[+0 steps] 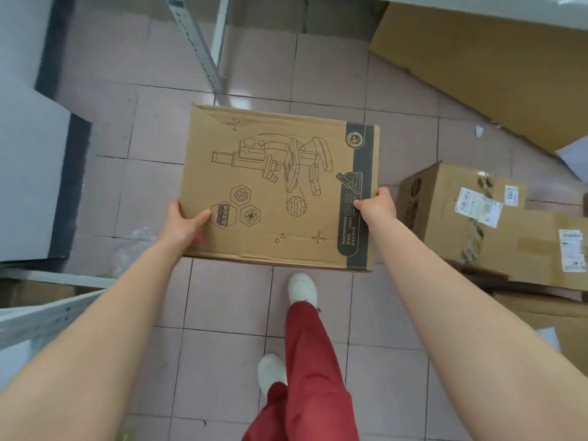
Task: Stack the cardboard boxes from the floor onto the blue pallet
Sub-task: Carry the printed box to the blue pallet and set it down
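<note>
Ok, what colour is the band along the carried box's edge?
Dark grey, on the microscope box; head view.

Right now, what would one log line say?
left hand: grips microscope box | right hand: grips box | pallet: unseen | other boxes: on floor

The box [276, 189] is held level above the floor [222, 313], between the two hands. The left hand [187, 224] is on its left edge, thumb lying on the top face; the right hand [378, 208] is on its right edge, fingers [362, 205] curled over the top. Right of the right fingers, apart from the held box, a second box [461, 211] rests on more cardboard [541, 310]. Beyond that, far right, a flat sheet [490, 65] lies on the floor. Left of the left fingers stands a shelf frame [51, 310]; another upright [197, 43] rises beyond the box. Below the box, nearer the person, are two shoes [302, 288], one ahead of the other.
</note>
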